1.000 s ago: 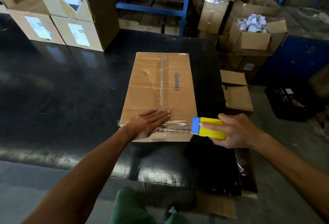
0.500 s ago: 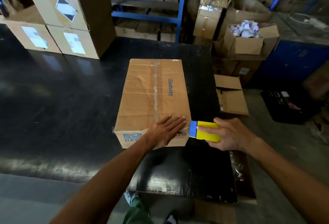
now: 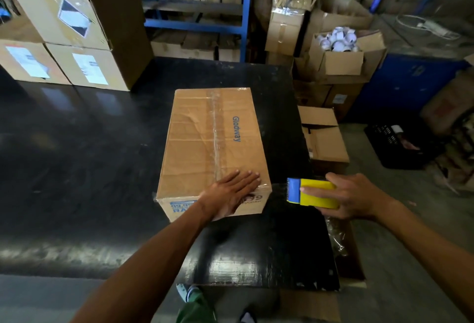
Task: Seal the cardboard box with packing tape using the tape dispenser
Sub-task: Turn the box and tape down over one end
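Colours around the brown cardboard box [image 3: 205, 140]

Blue lettering is running beside its clear tape strip [image 3: 216, 127]; right of the box, a yellow-and-blue tape dispenser [image 3: 311, 192] is showing against the glossy black table [image 3: 77, 169].

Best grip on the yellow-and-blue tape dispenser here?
Grip the yellow-and-blue tape dispenser by its yellow body, coming from the right, as the right hand does. The blue cutter end faces left toward the brown cardboard box, so keep fingers off it.
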`<state>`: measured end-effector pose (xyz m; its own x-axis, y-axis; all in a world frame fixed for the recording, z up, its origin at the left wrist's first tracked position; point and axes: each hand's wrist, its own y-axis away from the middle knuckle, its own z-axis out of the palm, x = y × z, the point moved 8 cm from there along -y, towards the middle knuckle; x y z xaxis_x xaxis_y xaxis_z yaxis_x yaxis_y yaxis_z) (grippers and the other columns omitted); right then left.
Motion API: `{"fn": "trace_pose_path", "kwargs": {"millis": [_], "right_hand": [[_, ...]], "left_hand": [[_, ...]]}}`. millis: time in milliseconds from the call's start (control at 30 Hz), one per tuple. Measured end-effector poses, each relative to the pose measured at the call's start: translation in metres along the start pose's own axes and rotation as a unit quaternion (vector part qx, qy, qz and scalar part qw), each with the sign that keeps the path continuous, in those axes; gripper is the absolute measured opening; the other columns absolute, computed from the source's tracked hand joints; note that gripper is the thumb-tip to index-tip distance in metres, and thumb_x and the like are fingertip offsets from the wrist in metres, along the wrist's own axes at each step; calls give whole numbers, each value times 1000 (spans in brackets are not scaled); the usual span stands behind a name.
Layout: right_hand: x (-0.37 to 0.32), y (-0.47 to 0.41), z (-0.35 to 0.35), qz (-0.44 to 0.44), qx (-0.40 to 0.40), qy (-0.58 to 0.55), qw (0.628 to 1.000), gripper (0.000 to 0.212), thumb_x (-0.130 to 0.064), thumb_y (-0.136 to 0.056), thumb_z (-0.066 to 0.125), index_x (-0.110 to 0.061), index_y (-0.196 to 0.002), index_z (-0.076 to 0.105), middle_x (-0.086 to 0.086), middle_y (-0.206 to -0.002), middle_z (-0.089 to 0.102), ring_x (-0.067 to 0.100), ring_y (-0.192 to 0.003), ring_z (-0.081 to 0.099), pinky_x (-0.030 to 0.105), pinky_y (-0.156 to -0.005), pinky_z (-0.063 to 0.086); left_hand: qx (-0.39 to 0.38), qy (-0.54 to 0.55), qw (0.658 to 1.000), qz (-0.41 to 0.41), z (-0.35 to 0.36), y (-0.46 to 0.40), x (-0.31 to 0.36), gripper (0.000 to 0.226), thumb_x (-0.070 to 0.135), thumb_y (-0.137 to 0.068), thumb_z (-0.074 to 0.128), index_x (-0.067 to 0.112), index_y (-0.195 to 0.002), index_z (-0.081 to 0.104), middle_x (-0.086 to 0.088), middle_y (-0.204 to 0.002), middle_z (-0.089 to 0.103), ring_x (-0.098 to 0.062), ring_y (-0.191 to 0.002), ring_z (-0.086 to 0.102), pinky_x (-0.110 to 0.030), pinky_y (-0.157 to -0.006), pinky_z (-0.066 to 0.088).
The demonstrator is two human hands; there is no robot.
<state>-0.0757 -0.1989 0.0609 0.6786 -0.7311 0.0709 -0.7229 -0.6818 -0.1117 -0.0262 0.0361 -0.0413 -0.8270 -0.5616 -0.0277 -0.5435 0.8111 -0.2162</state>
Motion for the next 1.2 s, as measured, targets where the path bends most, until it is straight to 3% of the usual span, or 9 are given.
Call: {"fn": "trace_pose_path", "kwargs": {"millis": [233,400,567,700,833,900,967,1033,1200], "right_hand": [[-24,-35,48,37,-38,48,997,60,-53,-73,68,-32,-129,64,16,-95,64,26,-64,65,29,-44,47],[-41,-33,44,17,-2,86,996,65,-43,-59,85,-22,-119,70,16,-88,64,26,-57,63,31,-45,50],[-59,-26,85,17,-67,81,994,62,-36,-55,86,-21,-113,71,14,-82,61,28,-52,57,33,-44,47],[-56,-39,77,64,-62,51,995,56,-36,-54,81,-25,-108,74,13,-83,62,29,-55,61,31,-44,48],[-29,-40,62,171,-58,36,983,61,-38,-50,86,-29,-109,74,13,-83,61,32,-55,63,33,-43,50],[-16,-34,53,224,-50,28,973,64,-40,-47,88,-31,-108,74,11,-79,59,32,-50,61,32,-41,47],[-10,-26,47,256,-41,26,965,64,-41,-47,88,-33,-108,75,10,-78,58,31,-49,62,32,-40,46],[-5,-18,39,295,-28,15,955,63,-41,-48,88,-35,-109,74,8,-78,58,30,-51,63,33,-40,45],[9,-9,21,387,19,-66,920,56,-52,-70,72,-48,-125,60,1,-86,52,31,-72,64,36,-59,50]], "left_hand": [[2,11,1000,-8,-3,-1,1,52,34,-106,31,13,-153,32,-3,-160,32,-20,-147,30,-40,-120,22],[22,4,1000,-3,-10,-3,6,51,33,-105,30,11,-150,39,-6,-156,39,-23,-144,37,-42,-117,32],[17,2,1000,-2,-9,-3,6,52,32,-104,34,11,-151,38,-7,-156,39,-24,-144,37,-41,-118,25],[12,-12,999,-29,-13,-13,19,62,47,-97,42,16,-150,38,-13,-146,49,-31,-134,44,-48,-113,33],[-3,31,977,-211,-20,-44,27,68,59,-92,44,12,-142,45,-13,-125,51,-36,-111,51,-46,-97,38],[-13,51,957,-284,-15,-50,27,73,57,-90,44,7,-143,43,-16,-130,49,-39,-117,49,-48,-103,33],[-28,67,933,-353,-7,-48,21,86,62,-90,35,1,-150,31,-27,-149,35,-46,-140,29,-55,-119,10],[-35,103,894,-434,-5,-47,9,98,70,-89,24,-3,-154,11,-32,-160,3,-46,-149,-3,-57,-118,-12],[-107,102,870,-470,3,-49,4,97,66,-92,17,-8,-152,-4,-35,-158,-11,-49,-147,-13,-61,-118,-7]]}}
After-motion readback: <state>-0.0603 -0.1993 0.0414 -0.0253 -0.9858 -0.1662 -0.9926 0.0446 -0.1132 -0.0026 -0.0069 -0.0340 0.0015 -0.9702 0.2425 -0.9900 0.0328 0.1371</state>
